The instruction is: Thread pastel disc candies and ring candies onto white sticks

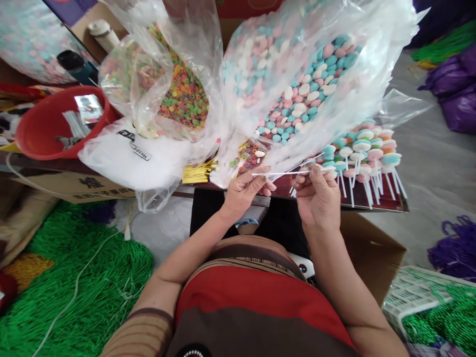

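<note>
A thin white stick (pixel 280 173) lies level between my hands at the table's front edge. My left hand (pixel 247 188) pinches its left end between thumb and fingers. At its right end my right hand (pixel 318 191) is closed, thumb against forefinger. Just right of that hand stand bunched white sticks bearing stacked pastel candies (pixel 366 148). Behind my hands, an open plastic bag holds pink, blue and white candies (pixel 305 99). Small ring-shaped candies (pixel 251 151) lie in plastic near my left fingertips. Yellow twist ties (pixel 197 172) are left of them.
A bag of colourful candy rings (pixel 186 99) stands at the back left, beside a red basin (pixel 40 129). Green strands (pixel 82 277) cover the floor at left. A cardboard box (pixel 372 248) and white crate (pixel 412 292) stand below the table at right.
</note>
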`<state>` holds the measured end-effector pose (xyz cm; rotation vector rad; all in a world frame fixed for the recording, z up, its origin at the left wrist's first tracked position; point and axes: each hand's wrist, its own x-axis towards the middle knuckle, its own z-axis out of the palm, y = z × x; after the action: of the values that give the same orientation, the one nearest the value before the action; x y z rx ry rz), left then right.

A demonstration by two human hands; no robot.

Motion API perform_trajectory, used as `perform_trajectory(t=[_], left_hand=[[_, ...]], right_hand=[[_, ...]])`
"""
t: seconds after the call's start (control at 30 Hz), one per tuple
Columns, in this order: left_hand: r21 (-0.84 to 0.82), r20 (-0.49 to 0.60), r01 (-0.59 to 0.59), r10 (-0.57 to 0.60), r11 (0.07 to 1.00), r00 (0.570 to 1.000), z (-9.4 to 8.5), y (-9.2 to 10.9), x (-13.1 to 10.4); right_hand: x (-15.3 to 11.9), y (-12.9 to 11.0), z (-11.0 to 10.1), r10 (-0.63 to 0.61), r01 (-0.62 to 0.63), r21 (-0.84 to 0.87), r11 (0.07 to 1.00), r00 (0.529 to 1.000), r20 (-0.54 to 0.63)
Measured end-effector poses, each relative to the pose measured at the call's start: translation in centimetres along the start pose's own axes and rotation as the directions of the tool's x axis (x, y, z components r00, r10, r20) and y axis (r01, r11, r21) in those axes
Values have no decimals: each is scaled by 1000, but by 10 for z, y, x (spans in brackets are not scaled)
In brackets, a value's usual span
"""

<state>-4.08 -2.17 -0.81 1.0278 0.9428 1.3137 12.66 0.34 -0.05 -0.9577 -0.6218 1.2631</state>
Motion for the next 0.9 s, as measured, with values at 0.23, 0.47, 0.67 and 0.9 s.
perform_trajectory(t=[0.23,0.47,0.67,0.9], left_hand=[[-109,-156,38,-54,993,986,-10,7,11],[153,10,61,-63,986,998,-10,8,2],[480,199,-9,-99,877,975,-21,6,23],[954,213,-228,98,193,972,-32,-9,102]], right_hand=[[-37,-19,-34,52,45,-288,956,946,320],[-36,-29,-28,262,79,-574,815,833,487],[-37,-1,-25,210,18,-574,819,921,328],[-32,-9,-35,151,-66,-407,911,972,179]])
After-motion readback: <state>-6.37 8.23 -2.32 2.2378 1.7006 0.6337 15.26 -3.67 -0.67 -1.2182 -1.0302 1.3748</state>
